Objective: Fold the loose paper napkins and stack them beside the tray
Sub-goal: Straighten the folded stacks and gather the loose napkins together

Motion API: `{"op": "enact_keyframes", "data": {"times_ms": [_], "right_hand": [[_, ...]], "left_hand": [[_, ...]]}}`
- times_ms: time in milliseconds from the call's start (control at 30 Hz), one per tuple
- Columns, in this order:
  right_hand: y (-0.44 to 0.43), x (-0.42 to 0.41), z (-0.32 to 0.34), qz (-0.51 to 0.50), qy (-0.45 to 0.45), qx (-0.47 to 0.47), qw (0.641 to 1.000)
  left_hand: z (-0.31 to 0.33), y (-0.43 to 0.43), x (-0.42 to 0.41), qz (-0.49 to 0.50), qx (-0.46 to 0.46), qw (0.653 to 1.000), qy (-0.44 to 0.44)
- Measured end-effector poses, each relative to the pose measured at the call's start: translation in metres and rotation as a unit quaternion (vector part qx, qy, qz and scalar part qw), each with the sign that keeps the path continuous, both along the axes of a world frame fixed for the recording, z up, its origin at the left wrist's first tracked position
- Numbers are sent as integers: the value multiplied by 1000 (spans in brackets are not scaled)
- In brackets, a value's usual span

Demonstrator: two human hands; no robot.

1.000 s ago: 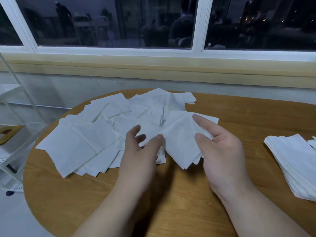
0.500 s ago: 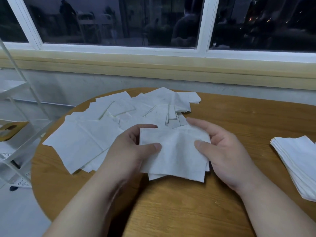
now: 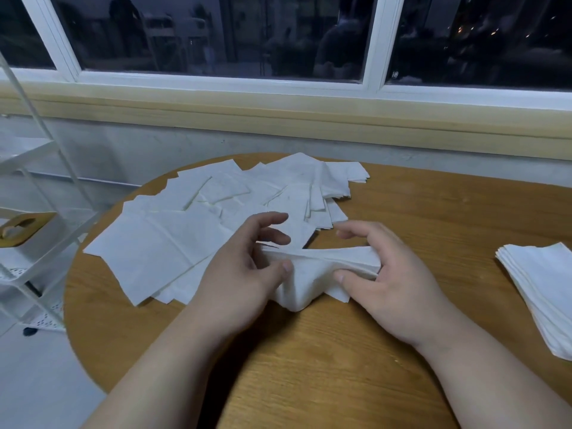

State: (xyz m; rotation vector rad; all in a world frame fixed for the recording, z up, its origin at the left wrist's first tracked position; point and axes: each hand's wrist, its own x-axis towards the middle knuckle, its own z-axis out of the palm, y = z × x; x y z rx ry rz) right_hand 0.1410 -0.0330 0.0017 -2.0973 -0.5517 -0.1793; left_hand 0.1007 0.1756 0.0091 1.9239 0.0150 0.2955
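**One napkin (image 3: 322, 267) mid-fold**

Nearest us is the bare wood of the round table (image 3: 309, 366). Above it our left hand (image 3: 244, 267) and right hand (image 3: 393, 280) each pinch one end of the napkin, thumbs on the near side, and it sags between them. Our left hand hides part of the loose napkins (image 3: 161, 246) spread behind. A folded stack (image 3: 544, 292) lies well off right, a white rack (image 3: 31, 243) stands left, and a dark window (image 3: 216, 32) is farthest.
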Motion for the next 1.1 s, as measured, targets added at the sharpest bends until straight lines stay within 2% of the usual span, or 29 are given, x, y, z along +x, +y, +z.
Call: {"op": "enact_keyframes", "data": {"times_ms": [67, 167, 233, 333, 467, 567, 733, 800, 867, 967, 1100], "right_hand": [[0, 3, -2, -10, 21, 56, 998], [1, 0, -1, 1, 46, 126, 991], [0, -1, -1, 13, 21, 93, 995], [0, -2, -1, 41, -12, 11, 999], [0, -1, -1, 29, -16, -4, 999], [2, -1, -1, -5, 0, 22, 1000], [4, -5, 0, 16, 74, 76, 994], [6, -5, -1, 47, 140, 143, 979], [10, -7, 1, 98, 206, 201, 953], [11, -8, 2, 134, 227, 163, 951], [9, -7, 6, 138, 249, 103, 953]], "left_hand": [[0, 1, -1, 5, 25, 1000, 0], [5, 2, -5, 6, 11, 1000, -21], [6, 3, -7, -11, 22, 999, -34], [0, 6, -10, -36, 89, 995, -13], [-6, 9, -12, -8, 119, 993, 4], [-3, 9, -13, 8, 84, 996, 28], [-1, 12, -19, -5, 1, 997, 72], [-4, 15, -18, 10, -9, 996, 93], [-6, 19, -15, 43, -59, 992, 102], [-4, 24, -13, 52, -122, 984, 119], [-1, 28, -16, -6, -148, 977, 150]]}}
